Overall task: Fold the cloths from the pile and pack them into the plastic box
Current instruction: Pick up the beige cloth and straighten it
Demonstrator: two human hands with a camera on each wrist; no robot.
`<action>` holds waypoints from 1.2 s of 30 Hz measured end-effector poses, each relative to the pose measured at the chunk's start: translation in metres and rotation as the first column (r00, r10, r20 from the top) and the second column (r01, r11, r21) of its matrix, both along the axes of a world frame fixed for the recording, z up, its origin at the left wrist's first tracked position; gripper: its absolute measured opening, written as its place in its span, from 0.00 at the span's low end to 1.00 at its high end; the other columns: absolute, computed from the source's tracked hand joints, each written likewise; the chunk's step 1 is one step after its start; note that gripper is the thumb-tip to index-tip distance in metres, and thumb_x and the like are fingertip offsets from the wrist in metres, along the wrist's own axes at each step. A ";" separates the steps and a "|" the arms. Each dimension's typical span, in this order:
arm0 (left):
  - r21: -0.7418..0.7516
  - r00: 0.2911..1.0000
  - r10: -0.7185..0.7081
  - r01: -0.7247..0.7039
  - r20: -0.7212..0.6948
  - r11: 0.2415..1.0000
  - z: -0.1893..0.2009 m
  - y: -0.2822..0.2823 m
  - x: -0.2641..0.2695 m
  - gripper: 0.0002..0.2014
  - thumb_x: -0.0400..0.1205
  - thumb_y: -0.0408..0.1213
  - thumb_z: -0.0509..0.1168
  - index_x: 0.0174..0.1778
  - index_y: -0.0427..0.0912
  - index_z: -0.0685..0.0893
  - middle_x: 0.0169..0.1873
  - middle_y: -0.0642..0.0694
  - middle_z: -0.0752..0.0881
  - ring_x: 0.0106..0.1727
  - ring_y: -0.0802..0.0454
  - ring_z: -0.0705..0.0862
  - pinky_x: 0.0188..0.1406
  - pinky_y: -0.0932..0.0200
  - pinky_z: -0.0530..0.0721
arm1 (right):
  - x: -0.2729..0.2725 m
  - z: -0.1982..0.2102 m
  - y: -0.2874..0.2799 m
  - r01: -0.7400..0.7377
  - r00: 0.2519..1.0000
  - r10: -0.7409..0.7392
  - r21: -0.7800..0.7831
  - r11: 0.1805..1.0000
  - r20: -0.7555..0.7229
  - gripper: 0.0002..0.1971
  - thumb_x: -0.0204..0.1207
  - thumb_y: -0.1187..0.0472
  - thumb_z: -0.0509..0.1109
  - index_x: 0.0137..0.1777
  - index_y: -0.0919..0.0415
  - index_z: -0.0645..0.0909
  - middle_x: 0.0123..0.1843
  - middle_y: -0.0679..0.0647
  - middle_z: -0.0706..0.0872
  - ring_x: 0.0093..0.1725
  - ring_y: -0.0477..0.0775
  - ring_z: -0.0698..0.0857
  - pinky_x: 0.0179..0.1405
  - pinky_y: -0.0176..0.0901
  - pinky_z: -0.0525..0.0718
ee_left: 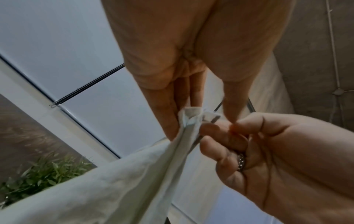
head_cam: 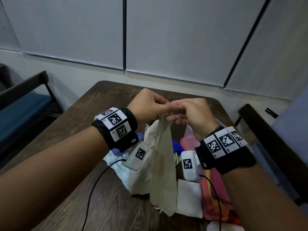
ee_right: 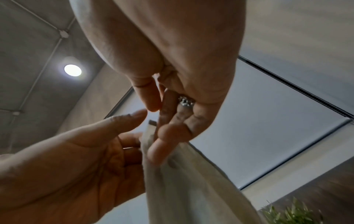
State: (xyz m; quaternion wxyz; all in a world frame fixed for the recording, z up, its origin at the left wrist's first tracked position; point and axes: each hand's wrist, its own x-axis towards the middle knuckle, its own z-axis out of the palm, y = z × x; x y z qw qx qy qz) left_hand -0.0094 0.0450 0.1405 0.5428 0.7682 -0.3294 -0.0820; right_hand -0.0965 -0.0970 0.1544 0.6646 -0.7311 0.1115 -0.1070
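Observation:
A pale beige cloth (head_cam: 162, 164) hangs lengthwise from both raised hands above the table. My left hand (head_cam: 166, 105) pinches its top corner between fingers and thumb, and the corner shows bunched in the left wrist view (ee_left: 191, 113). My right hand (head_cam: 175, 108) meets it from the right, fingers curled against the same top edge (ee_right: 153, 136). Below lies the pile: a white cloth (head_cam: 141, 172), with pale blue and dark blue pieces. The plastic box (head_cam: 189, 139) stands at the right and holds pink and red cloths (head_cam: 215, 194) and a folded white one (head_cam: 189, 195).
The dark wooden table (head_cam: 100, 122) ends near a wall of grey blinds. A blue-seated chair (head_cam: 25, 100) stands at the left and a dark chair (head_cam: 266, 139) at the right. A green plant (ee_left: 44, 174) sits behind the pile. Wrist cables trail over the table's front.

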 end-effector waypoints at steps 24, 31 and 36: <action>-0.190 0.985 -0.028 0.062 0.173 0.980 0.035 0.006 0.045 0.08 0.84 0.27 0.65 0.46 0.43 0.87 0.37 0.47 0.88 0.34 0.58 0.83 0.34 0.62 0.82 | -0.016 -0.028 -0.051 0.050 0.989 0.030 -0.523 0.851 0.144 0.07 0.72 0.62 0.81 0.45 0.60 0.85 0.39 0.53 0.90 0.36 0.41 0.86 0.37 0.37 0.85; -0.262 0.950 0.281 -0.238 0.140 0.935 0.025 0.017 0.065 0.06 0.82 0.36 0.68 0.47 0.44 0.91 0.42 0.44 0.92 0.43 0.50 0.89 0.48 0.45 0.88 | -0.017 -0.008 -0.064 0.349 0.935 -0.264 -0.734 0.582 0.236 0.10 0.67 0.68 0.71 0.33 0.51 0.81 0.31 0.44 0.84 0.31 0.42 0.79 0.28 0.30 0.72; -0.273 0.903 0.402 -0.353 0.151 0.895 0.020 0.020 0.070 0.08 0.84 0.36 0.65 0.45 0.46 0.91 0.36 0.53 0.90 0.38 0.60 0.88 0.40 0.63 0.84 | -0.016 -0.006 -0.075 0.204 0.943 -0.330 -0.840 0.503 0.031 0.05 0.70 0.65 0.72 0.37 0.55 0.81 0.31 0.47 0.82 0.31 0.44 0.79 0.27 0.36 0.69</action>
